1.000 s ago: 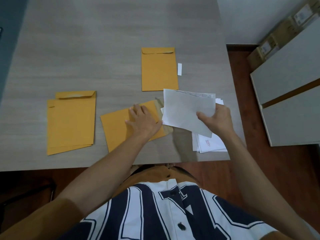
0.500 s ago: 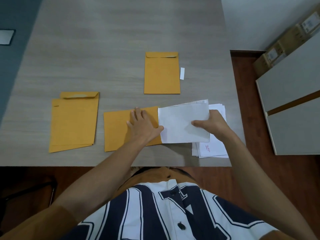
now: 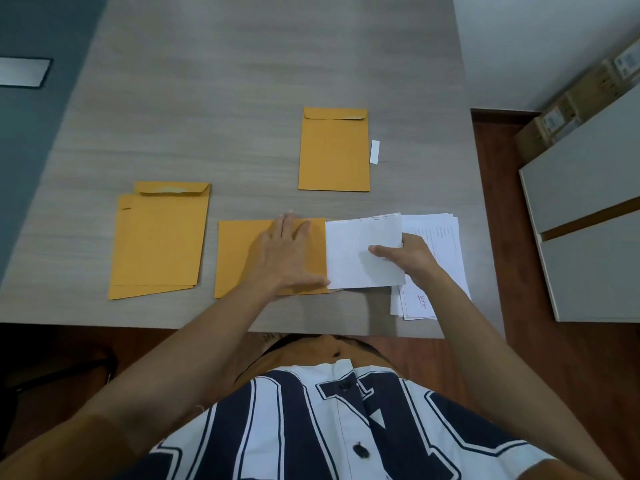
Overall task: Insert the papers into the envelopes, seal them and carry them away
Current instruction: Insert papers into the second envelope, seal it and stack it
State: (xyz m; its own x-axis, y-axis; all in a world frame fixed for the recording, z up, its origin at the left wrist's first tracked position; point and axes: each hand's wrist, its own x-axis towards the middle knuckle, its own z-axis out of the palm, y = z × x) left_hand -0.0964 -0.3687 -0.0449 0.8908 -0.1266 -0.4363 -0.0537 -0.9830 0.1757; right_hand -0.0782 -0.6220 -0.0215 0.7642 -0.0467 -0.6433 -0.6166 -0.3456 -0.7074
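Now, left hand (image 3: 287,258): grip apart, fingers straight and pressed flat on the middle envelope (image 3: 242,258), pinning it to the surface (image 3: 242,98).
Right hand (image 3: 412,261): grip clamped on the folded sheet (image 3: 360,258), thumb on top, fingers beneath.
Folded sheet: its left edge meets the envelope's right-hand mouth. Whether it has entered or merely lies over the mouth I cannot tell.
Risk, snag: a corner may catch on the mouth's lip and buckle, likely if the sheet goes in skewed or the palm flattens the opening shut.
Risk, slide: the envelope may skate leftward if the palm's pressure eases while the sheet is pushed.
Risk, stray pages: the loose papers (image 3: 440,244) lie under the right wrist, so a dragged forearm could fan them toward the near edge.
Elsewhere: envelope pile (image 3: 159,240) at left and far envelope (image 3: 334,154) with a white strip (image 3: 374,152) beside it, all well apart from the work.
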